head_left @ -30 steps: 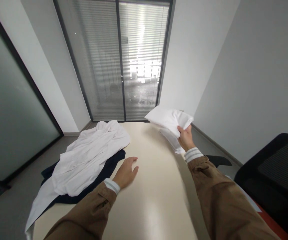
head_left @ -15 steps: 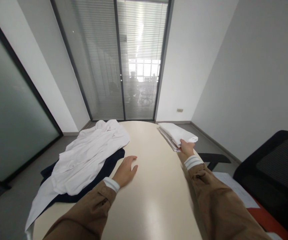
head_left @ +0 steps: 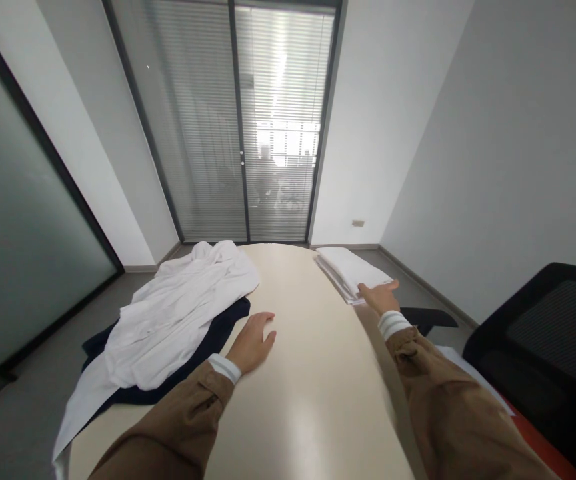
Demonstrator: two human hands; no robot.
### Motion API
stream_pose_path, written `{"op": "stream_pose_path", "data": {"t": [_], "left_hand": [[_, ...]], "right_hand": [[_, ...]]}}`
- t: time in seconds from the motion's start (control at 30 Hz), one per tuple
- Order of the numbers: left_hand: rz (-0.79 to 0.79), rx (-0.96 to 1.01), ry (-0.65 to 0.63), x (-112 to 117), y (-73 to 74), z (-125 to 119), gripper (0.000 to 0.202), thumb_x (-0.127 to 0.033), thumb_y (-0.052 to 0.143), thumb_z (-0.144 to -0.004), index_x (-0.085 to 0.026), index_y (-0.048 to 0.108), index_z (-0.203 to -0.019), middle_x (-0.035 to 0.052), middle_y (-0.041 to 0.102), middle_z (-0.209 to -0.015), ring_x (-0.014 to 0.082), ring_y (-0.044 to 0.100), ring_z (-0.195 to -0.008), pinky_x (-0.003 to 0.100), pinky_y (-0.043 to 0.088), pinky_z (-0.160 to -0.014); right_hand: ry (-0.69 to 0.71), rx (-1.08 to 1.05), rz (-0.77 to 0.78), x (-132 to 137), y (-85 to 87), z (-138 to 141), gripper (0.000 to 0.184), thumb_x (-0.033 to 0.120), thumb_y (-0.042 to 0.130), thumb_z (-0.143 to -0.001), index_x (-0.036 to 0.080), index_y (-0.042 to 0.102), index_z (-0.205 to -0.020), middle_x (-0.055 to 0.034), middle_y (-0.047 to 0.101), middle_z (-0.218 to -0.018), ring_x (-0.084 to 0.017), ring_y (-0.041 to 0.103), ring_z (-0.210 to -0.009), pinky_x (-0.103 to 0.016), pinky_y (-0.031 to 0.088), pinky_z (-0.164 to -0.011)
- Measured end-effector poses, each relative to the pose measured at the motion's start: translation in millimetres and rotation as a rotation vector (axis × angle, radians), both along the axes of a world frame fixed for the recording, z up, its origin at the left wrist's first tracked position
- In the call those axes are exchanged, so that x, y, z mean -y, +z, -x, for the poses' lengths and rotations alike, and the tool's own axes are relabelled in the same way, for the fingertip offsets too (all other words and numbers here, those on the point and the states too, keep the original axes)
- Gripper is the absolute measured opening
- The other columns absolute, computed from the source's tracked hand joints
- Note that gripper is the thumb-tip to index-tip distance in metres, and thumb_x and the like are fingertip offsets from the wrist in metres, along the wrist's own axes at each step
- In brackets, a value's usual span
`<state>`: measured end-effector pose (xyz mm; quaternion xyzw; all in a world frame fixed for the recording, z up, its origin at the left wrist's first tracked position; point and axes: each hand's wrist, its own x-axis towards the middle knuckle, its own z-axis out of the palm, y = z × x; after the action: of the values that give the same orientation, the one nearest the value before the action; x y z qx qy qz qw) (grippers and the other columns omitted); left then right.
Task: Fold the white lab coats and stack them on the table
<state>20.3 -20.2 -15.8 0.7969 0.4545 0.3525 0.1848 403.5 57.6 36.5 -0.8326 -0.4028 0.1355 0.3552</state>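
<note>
My left hand point(head_left: 251, 345) rests on the cream table with its thumb and fingers apart, holding nothing. Beside it, to the left, lies a loose heap of white clothing point(head_left: 183, 307), partly over a dark navy garment point(head_left: 228, 325). At the far right edge of the table is a stack of folded white clothes point(head_left: 349, 268). My right hand point(head_left: 381, 297) touches the near corner of that stack, thumb and fingers spread; some of its fingers are hidden.
The table point(head_left: 298, 373) has a rounded far end. A black mesh office chair point(head_left: 548, 340) stands at the right, with white cloth and something red on its seat. Ahead is a glass partition with blinds point(head_left: 278, 133).
My right hand has loosened from the folded stack's corner, shifting slightly right and spreading its fingers. The stack's top lies flatter. My left hand has stayed in place.
</note>
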Motion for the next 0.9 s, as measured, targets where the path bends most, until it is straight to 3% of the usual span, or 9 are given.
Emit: {"op": "stream_pose_path", "data": {"t": [0.07, 0.17, 0.27, 0.37, 0.5, 0.63, 0.73, 0.83, 0.9], "left_hand": [[0.000, -0.002, 0.002, 0.0, 0.7, 0.1, 0.035, -0.022, 0.053, -0.089, -0.015, 0.056, -0.124, 0.0144, 0.063, -0.125, 0.0260, 0.056, -0.122, 0.048, 0.043, -0.111], [0.002, -0.008, 0.001, -0.1, 1.4, 0.1, 0.036, -0.021, 0.053, -0.089, -0.013, 0.056, -0.124, 0.0153, 0.063, -0.125, 0.0262, 0.056, -0.122, 0.048, 0.043, -0.111], [-0.007, -0.007, 0.001, -0.2, 1.6, 0.0, 0.035, -0.021, 0.054, -0.089, -0.014, 0.057, -0.123, 0.0151, 0.063, -0.124, 0.0263, 0.057, -0.122, 0.048, 0.043, -0.110], [-0.025, 0.005, 0.002, -0.2, 1.5, -0.1, 0.034, -0.021, 0.054, -0.088, -0.016, 0.058, -0.121, 0.0142, 0.064, -0.123, 0.0262, 0.058, -0.121, 0.049, 0.044, -0.110], [-0.035, 0.002, 0.003, -0.3, 1.7, -0.1, 0.033, -0.021, 0.054, -0.088, -0.016, 0.059, -0.120, 0.0140, 0.065, -0.121, 0.0262, 0.059, -0.119, 0.049, 0.046, -0.109], [-0.045, -0.007, -0.003, -0.6, 2.2, -0.1, 0.034, -0.021, 0.054, -0.088, -0.014, 0.059, -0.121, 0.0150, 0.065, -0.122, 0.0267, 0.059, -0.120, 0.049, 0.046, -0.109], [-0.049, 0.001, -0.005, -1.0, 2.2, -0.6, 0.033, -0.020, 0.055, -0.087, -0.015, 0.060, -0.119, 0.0145, 0.066, -0.121, 0.0269, 0.059, -0.119, 0.049, 0.047, -0.108], [-0.063, 0.014, 0.001, -1.5, 1.5, -1.1, 0.033, -0.019, 0.056, -0.086, -0.015, 0.060, -0.118, 0.0137, 0.066, -0.120, 0.0267, 0.060, -0.119, 0.049, 0.047, -0.107], [-0.074, 0.017, 0.002, -1.9, 1.1, -1.5, 0.032, -0.019, 0.056, -0.087, -0.016, 0.060, -0.118, 0.0134, 0.066, -0.120, 0.0264, 0.060, -0.119, 0.049, 0.047, -0.108]], "right_hand": [[-0.057, 0.173, 0.003, 5.4, 5.2, 4.2, 0.112, 0.047, 0.070, -0.075, -0.003, 0.007, -0.152, -0.0317, 0.055, -0.128, -0.041, 0.058, -0.118, -0.054, 0.046, -0.101], [-0.060, 0.417, -0.136, 5.7, 12.7, 15.8, 0.083, 0.046, 0.061, -0.083, 0.008, 0.031, -0.150, -0.0276, 0.048, -0.138, -0.041, 0.050, -0.127, -0.054, 0.043, -0.101], [0.119, 0.600, -0.201, -1.0, 12.7, 25.8, 0.059, 0.049, 0.050, -0.092, 0.023, 0.047, -0.145, -0.0198, 0.041, -0.149, -0.041, 0.040, -0.135, -0.058, 0.037, -0.104], [0.336, 0.710, -0.129, -8.0, 2.5, 33.1, 0.059, 0.053, 0.047, -0.095, 0.029, 0.045, -0.148, -0.0139, 0.034, -0.158, -0.044, 0.028, -0.142, -0.065, 0.028, -0.109], [0.486, 0.765, 0.022, -10.3, -11.6, 42.3, 0.066, 0.045, 0.055, -0.091, 0.029, 0.039, -0.153, -0.0120, 0.039, -0.157, -0.045, 0.033, -0.138, -0.068, 0.027, -0.108], [0.500, 0.710, 0.016, -14.0, -3.4, 39.5, 0.057, 0.055, 0.053, -0.090, 0.032, 0.053, -0.143, -0.0101, 0.051, -0.149, -0.040, 0.047, -0.129, -0.061, 0.037, -0.104], [0.445, 0.587, -0.058, -23.1, 9.1, 19.3, 0.051, 0.060, 0.042, -0.095, 0.030, 0.067, -0.126, -0.0092, 0.063, -0.135, -0.034, 0.056, -0.120, -0.053, 0.043, -0.100], [0.161, 0.533, -0.221, -32.0, 9.5, -11.8, 0.054, 0.058, 0.050, -0.091, 0.021, 0.069, -0.126, -0.0151, 0.061, -0.136, -0.034, 0.052, -0.128, -0.051, 0.039, -0.107], [0.010, 0.418, -0.230, -34.6, 0.5, -31.9, 0.067, 0.062, 0.055, -0.087, 0.016, 0.061, -0.136, -0.0205, 0.056, -0.141, -0.036, 0.050, -0.131, -0.052, 0.039, -0.107]]}}
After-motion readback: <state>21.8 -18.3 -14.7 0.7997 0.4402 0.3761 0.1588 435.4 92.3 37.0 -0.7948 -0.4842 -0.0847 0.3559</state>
